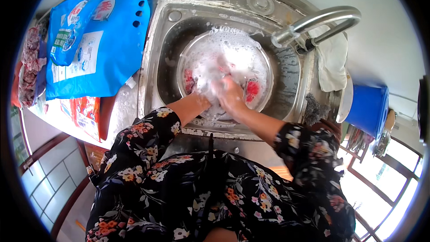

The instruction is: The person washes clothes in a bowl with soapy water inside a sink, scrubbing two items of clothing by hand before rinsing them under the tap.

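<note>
A round metal basin (180, 74) stands in the stainless steel sink (282, 104), filled with thick white suds (231, 45). Patches of red patterned cloth (252, 89) break through the foam at the right and left of the basin. My right hand (231, 94) is blurred, at the suds near the basin's middle, fingers bent and partly covered. Foam hides most of my left hand (205, 96), which dips in just beside it. Whether either hand grips the cloth cannot be made out.
A curved metal faucet (322, 23) reaches over the sink's right corner. Left of the sink lie a large blue plastic bag (114, 50) and a red packet (85, 114). A grey scouring pad (315, 109), a white cloth (331, 60) and a blue container (366, 107) are at the right.
</note>
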Demonstrator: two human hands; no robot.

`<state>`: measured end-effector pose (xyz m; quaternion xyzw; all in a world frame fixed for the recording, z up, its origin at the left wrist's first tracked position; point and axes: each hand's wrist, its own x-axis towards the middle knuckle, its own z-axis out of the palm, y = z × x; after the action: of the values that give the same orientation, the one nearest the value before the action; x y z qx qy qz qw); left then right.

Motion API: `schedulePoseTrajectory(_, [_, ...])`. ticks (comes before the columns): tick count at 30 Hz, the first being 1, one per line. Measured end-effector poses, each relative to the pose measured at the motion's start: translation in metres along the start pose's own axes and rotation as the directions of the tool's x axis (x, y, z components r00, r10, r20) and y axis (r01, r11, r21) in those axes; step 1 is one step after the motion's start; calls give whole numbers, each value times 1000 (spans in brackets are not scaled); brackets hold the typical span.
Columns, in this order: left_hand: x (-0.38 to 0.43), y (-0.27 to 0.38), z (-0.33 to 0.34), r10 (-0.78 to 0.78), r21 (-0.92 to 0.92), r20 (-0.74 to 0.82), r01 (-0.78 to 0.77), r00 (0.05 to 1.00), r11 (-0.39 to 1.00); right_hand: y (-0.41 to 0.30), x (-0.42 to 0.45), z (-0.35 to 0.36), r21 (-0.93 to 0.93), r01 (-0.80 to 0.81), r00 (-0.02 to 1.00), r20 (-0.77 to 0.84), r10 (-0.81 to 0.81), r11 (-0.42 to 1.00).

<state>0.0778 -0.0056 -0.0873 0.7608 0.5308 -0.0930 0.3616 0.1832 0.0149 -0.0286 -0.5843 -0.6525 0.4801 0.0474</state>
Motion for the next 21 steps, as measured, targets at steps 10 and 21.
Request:
schedulePoseTrajectory(10, [-1, 10, -2, -244, 67, -54, 248, 968, 967, 16, 164, -20, -523, 721, 688, 616, -384, 455])
schedulePoseTrajectory(21, [2, 3, -4, -157, 7, 72, 157, 985, 988, 11, 10, -14, 4, 209, 930, 307, -200, 978])
